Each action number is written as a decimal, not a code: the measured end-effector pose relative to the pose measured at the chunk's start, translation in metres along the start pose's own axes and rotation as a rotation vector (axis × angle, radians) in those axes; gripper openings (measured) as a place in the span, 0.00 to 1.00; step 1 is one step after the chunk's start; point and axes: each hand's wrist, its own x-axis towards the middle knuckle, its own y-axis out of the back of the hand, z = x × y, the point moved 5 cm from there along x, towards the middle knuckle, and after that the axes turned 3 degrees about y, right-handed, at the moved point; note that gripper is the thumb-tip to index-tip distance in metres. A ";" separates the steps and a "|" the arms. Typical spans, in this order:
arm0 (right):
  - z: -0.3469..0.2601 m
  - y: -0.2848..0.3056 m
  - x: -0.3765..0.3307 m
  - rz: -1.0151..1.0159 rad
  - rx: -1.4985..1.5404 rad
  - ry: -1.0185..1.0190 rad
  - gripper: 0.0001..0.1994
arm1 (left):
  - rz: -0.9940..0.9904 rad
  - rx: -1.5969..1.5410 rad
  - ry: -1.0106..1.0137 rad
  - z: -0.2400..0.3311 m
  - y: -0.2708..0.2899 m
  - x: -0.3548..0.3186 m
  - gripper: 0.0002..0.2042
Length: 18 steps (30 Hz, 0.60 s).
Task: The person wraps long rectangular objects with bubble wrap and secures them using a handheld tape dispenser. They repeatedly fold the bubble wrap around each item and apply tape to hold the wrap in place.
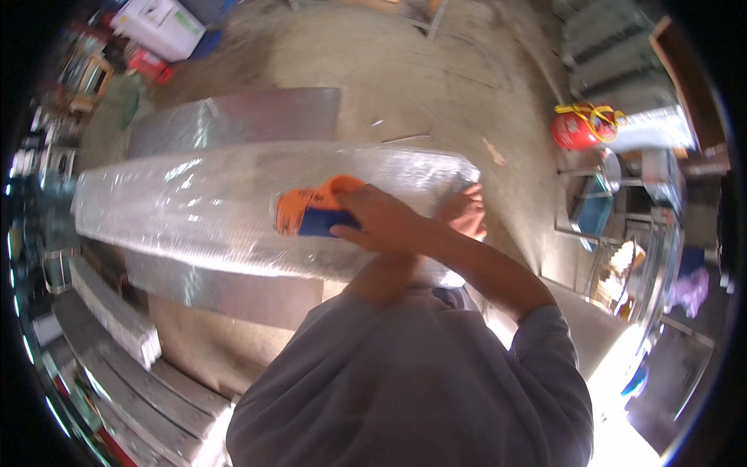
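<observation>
A long package [226,194] wrapped in clear, shiny plastic lies across in front of me. My forearms cross, the right one over the left. My right hand [381,220] is closed on an orange and blue piece [305,212] with dark printing, its near end curling up in a loop; what exactly it is, I cannot make out. That piece is over the middle of the package. At the package's right end, my left hand [464,212] has its fingers bent around the wrapped edge. My right forearm hides part of the left wrist.
Flat grey boards [233,117] show beyond and in front of the package. Stacked long grey panels [132,366] fill the lower left. A red round tank [580,128] with yellow straps stands at the right, near metal frames [599,226]. A white container [159,29] is at the far left.
</observation>
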 end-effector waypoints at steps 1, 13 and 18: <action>0.015 0.035 -0.026 0.086 0.136 -0.170 0.28 | 0.045 0.024 0.003 -0.002 0.000 0.002 0.20; 0.271 0.059 -0.398 0.786 1.889 -1.117 0.19 | -0.062 -0.079 0.077 -0.005 0.000 0.018 0.11; 0.337 -0.032 -0.385 0.541 2.103 -1.274 0.19 | -0.154 -0.021 0.170 -0.003 -0.004 0.026 0.11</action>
